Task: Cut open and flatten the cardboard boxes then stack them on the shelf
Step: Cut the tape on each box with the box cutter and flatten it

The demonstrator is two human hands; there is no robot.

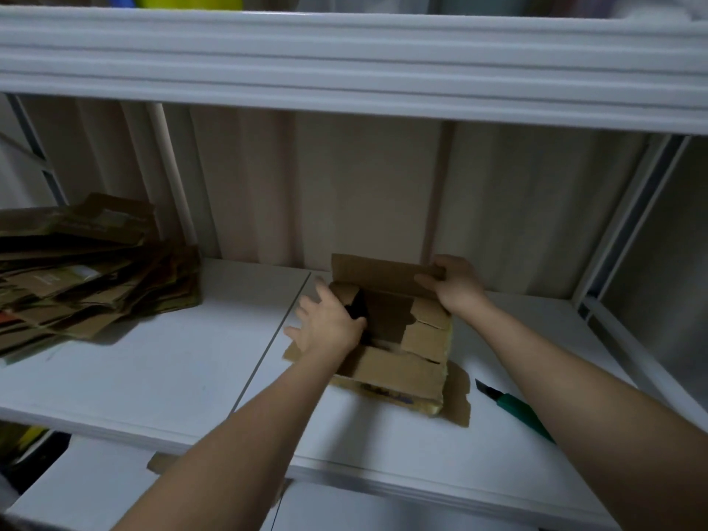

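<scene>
Cardboard box held at both sides

Brown cardboard box (398, 339) sits mid-shelf on the white shelf (172, 377), flaps up. The left hand (329, 323) presses its left flap with fingers spread and straight. The right hand (456, 285) pinches the far flap's right corner. Flattened cardboard (88, 266) lies stacked far left; a green cutter (513, 410) lies just right of the box.

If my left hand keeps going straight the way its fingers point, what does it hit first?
Probably nothing at once. The left hand rests on the left edge of the open cardboard box, fingers spread toward the back left. Beyond them lies bare shelf, then the back wall; depth is hard to judge.
</scene>
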